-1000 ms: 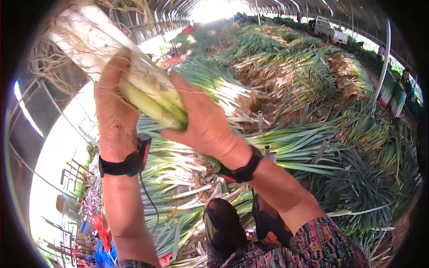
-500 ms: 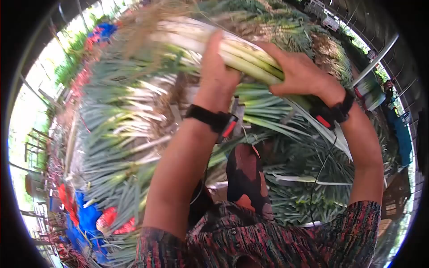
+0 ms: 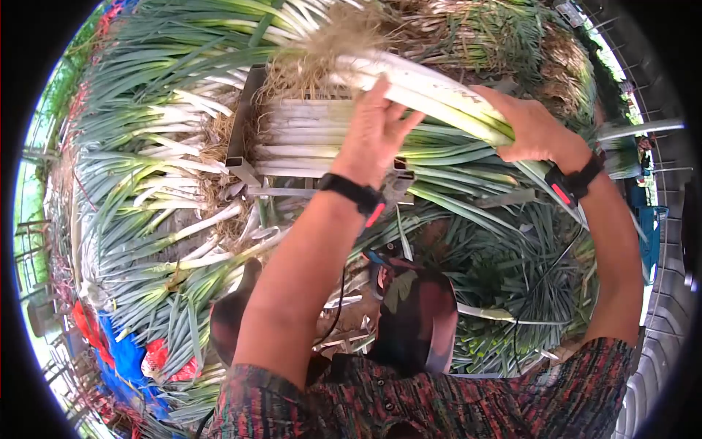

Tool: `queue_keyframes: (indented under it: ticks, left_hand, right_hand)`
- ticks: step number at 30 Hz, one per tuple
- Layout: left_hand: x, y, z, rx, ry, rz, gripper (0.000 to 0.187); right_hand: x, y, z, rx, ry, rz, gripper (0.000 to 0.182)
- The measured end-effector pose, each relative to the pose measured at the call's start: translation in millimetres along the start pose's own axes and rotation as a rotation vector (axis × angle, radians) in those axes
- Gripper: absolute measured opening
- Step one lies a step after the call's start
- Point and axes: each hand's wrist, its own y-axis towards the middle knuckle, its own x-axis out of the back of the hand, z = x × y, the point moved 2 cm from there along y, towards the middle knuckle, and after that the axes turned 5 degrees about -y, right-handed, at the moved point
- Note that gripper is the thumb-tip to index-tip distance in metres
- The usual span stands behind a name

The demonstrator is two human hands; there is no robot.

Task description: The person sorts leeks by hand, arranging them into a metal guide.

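A bunch of long green onions [image 3: 439, 95] is held up near the top centre, its roots toward the left and its green part toward the right. My right hand [image 3: 537, 128] is wrapped round the green end. Beneath the white stalks, my left hand [image 3: 376, 128] has its fingers apart, close to the bunch; whether they touch it is unclear. Below and left of the bunch, more onions [image 3: 296, 139] lie side by side in a metal frame [image 3: 238, 139], with their leaves pointing right.
Many loose onions [image 3: 157, 154] are spread at the left. Another pile [image 3: 504, 36] is at the top right, and dark green leaves [image 3: 504, 256] lie at lower right. Blue and red sheeting [image 3: 128, 358] is at lower left. A metal bar [image 3: 640, 130] juts in at the right.
The view has shifted, showing more of the metal frame. Both hands and the bunch now appear further right in the picture. My left hand's fingers have spread from round the stalks.
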Motion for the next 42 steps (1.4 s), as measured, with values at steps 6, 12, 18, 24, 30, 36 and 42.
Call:
queue_keyframes:
  ticks: [6,12,18,24,30,36,42]
  left_hand:
    - [154,14,-39,-0.054,0.014,-0.588,0.032]
    - [273,6,-122,-0.089,0.449,-0.922,0.026]
    - [273,2,-116,-0.154,0.407,-0.935,0.023]
    - [272,-1,-114,-0.170,0.417,-0.925,0.023]
    - [266,3,-114,-0.150,0.485,-0.935,0.025]
    - [267,4,-119,-0.175,0.548,-0.916,0.022]
    - [273,14,-127,-0.191,0.580,-0.993,0.017]
  right_hand:
    - [-97,147,11,0.210,0.108,0.257,0.099]
    - [-221,263,55,0.178,0.319,0.245,0.058]
    - [-210,270,46,0.046,0.381,0.300,0.058]
    - [-217,285,22,0.086,0.541,0.341,0.062]
    - [-214,292,10,-0.126,0.788,0.388,0.055]
    - [-252,311,20,0.103,0.562,0.296,0.053]
    - [-241,303,48,0.041,0.467,0.229,0.050]
